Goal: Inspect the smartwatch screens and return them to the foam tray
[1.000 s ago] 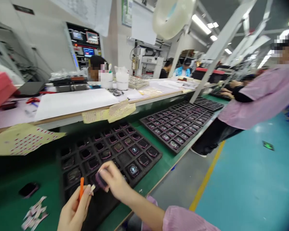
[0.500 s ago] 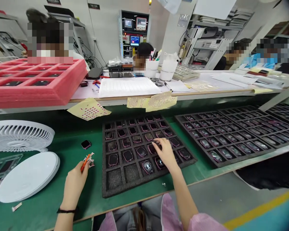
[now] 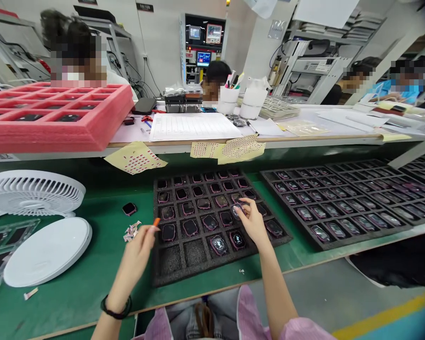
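Note:
A black foam tray (image 3: 166, 279) lies on the green mat, its compartments holding many square watch units. Two compartments at its near left are bare, and beside them sit two watches with lit faces, one of them here (image 3: 218, 245). My right hand (image 3: 252, 222) is over the tray's right part, pinching a watch unit (image 3: 236, 211) between thumb and fingers. At the tray's left edge, my left hand (image 3: 139, 248) is closed on an orange tool (image 3: 156, 222). Small pale scraps (image 3: 131, 231) lie on the mat just beyond it. A single watch (image 3: 129, 208) rests farther back.
More filled trays (image 3: 315, 243) stand at the right. A white fan (image 3: 35, 191) and a white round base (image 3: 47, 252) are at the left. Above runs a shelf with a pink foam tray (image 3: 106, 127), papers (image 3: 194, 126) and cups. People sit beyond.
My left hand has moved right toward the tray with the orange tool, leaving the pale scraps on the mat. My right hand has lifted slightly, and a watch unit now shows in its fingers.

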`<state>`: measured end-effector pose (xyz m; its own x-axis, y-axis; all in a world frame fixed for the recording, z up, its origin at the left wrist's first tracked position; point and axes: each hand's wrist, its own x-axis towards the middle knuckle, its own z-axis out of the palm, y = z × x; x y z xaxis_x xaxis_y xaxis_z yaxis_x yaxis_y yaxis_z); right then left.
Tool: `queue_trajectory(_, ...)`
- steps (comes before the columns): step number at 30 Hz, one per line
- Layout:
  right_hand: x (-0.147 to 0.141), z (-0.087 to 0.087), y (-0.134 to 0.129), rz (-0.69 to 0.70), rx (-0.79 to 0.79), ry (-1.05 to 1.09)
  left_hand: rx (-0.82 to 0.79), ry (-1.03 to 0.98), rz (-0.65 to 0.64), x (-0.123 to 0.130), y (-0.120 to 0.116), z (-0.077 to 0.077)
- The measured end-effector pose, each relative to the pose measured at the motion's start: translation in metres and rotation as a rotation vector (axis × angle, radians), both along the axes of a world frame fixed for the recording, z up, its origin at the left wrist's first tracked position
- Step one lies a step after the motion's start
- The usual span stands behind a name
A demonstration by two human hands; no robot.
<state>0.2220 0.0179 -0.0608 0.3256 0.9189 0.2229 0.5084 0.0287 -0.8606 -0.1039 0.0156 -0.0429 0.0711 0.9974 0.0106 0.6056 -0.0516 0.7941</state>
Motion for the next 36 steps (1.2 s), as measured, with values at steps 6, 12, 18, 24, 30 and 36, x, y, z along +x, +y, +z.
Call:
queue_trajectory(6, -0.064, 0.027, -0.015, 0.314, -0.042, 0.802, -0.197, -0.389, -0.438, 0.078, -0.018, 0.017)
queue_trajectory(12, -0.084, 0.031, -0.018, 0.350, -0.058, 0.986, -0.206, -0.451, -0.451, 0.092, -0.018, 0.016)
queue_trajectory(18, -0.088, 0.030, -0.016, 0.357, -0.045, 1.060, -0.242, -0.510, -0.461, 0.092, -0.020, 0.015)
queue_trajectory(24, -0.092, 0.028, -0.016, 0.367, -0.057, 1.082, -0.256, -0.503, -0.480, 0.091, -0.016, 0.016)
queue_trajectory(30, -0.097, 0.029, -0.018, 0.475, -0.122, 1.219, -0.317, -0.540, -0.515, 0.088, -0.015, 0.018)
queue_trajectory(36, -0.099, 0.029, -0.016, 0.535, -0.224, 1.423, -0.280, -0.620, -0.476, 0.094, -0.020, 0.016)
